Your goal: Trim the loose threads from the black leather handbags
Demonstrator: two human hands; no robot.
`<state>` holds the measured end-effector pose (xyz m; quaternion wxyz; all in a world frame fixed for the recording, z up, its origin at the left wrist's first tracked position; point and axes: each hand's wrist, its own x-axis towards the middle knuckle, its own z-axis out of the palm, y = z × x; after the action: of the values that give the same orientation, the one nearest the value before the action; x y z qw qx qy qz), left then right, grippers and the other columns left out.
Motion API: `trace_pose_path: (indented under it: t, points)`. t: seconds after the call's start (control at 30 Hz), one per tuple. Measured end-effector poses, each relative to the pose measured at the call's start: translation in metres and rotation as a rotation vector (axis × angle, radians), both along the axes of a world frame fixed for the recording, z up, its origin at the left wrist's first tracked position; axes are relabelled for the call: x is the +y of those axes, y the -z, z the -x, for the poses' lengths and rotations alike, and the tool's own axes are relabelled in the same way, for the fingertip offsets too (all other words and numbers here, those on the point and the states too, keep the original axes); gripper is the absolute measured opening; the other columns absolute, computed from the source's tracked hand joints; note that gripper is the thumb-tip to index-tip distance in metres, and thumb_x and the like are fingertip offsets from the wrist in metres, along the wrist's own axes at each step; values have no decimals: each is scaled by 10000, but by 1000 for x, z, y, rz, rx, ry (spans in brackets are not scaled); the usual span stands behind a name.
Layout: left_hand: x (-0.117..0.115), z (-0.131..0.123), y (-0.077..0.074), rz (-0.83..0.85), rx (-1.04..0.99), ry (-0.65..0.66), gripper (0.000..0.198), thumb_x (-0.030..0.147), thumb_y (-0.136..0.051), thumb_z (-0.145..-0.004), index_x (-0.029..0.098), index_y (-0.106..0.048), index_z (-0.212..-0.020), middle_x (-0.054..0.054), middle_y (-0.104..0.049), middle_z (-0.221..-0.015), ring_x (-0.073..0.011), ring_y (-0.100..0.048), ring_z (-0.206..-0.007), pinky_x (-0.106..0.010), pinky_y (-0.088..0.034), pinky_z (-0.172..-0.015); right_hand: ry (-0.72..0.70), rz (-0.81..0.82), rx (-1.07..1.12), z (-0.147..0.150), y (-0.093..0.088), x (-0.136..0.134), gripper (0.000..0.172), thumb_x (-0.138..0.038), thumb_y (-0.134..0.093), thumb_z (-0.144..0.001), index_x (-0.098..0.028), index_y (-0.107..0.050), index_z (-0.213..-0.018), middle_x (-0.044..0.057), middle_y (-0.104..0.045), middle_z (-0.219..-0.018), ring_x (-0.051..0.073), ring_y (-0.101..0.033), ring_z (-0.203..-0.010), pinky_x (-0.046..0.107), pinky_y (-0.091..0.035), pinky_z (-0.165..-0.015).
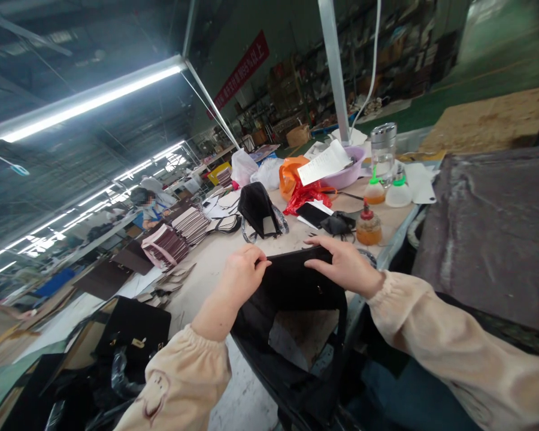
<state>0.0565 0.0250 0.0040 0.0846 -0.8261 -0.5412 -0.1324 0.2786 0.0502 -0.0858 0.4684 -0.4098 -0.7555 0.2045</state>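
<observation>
In front of me is a black bag point(291, 281) that looks unfinished, with a large opening through which the pale tabletop shows. My left hand point(240, 272) pinches the left end of its upper edge between thumb and fingers. At the right end of that edge, my right hand point(348, 266) grips with the thumb on the near side and fingers over the far side. A second black bag piece point(257, 206) with clear plastic wrap stands on the table beyond my hands. The lower part of the held bag blends into dark shadow.
Glue bottles point(369, 226), a purple basin point(344, 173), a glass jar point(383, 149) and a red plastic bag point(306, 196) stand at the back right. Stacked brown panels point(164, 245) lie left. Black handbags point(132, 329) fill the lower left. A co-worker point(150, 206) is farther back.
</observation>
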Motion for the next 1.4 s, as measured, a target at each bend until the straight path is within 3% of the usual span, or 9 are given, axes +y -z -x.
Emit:
trace_pose_path:
  t: [0.33, 0.73, 0.9, 1.03, 1.23, 1.4]
  points:
    - [-2, 0, 4, 27, 41, 40, 85, 153, -517, -821, 163, -514, -736, -44, -564, -809, -160, -541, -744, -280, -435, -700, 7, -19, 14, 1, 2, 1, 339, -320, -629, -779, -207, -597, -1096, 47, -660, -1077, 219, -614, -982, 354, -475, -893]
    - [0, 2, 10, 44, 54, -8, 110, 153, -453, -861, 165, -482, -755, -42, -535, -764, -158, -515, -691, -268, -406, -646, 32, -69, -41, 1, 3, 0, 292, -312, -617, -800, -206, -615, -1071, 42, -668, -1044, 204, -620, -959, 343, -477, -900]
    - [0, 3, 9, 62, 32, -13, 106, 154, -469, -853, 164, -484, -749, -34, -537, -746, -150, -511, -677, -258, -402, -649, 67, -209, -259, -3, -13, -6, 385, -391, -605, -806, -165, -605, -1118, 96, -626, -1106, 237, -584, -998, 375, -456, -897]
    - [1, 2, 8, 73, 27, -22, 113, 157, -475, -852, 159, -488, -740, -34, -538, -738, -149, -517, -680, -256, -395, -645, 33, -296, -444, 7, -33, -8, 514, -505, -590, -791, -153, -581, -1164, 116, -602, -1153, 272, -542, -1059, 444, -341, -993]
    - [0, 4, 10, 64, -7, -19, 109, 155, -498, -839, 162, -487, -731, -24, -533, -728, -143, -513, -670, -250, -382, -632, 18, -282, -628, 34, -41, 0, 385, -503, -548, -826, -161, -633, -979, 89, -673, -895, 237, -603, -912, 428, -303, -979]
    - [3, 5, 12, 76, -33, -21, 102, 155, -511, -823, 166, -487, -725, -22, -540, -728, -145, -523, -675, -253, -384, -631, 51, -323, -707, 41, -39, 2, 468, -605, -611, -720, -166, -595, -881, 69, -661, -813, 252, -609, -854, 480, -226, -1002]
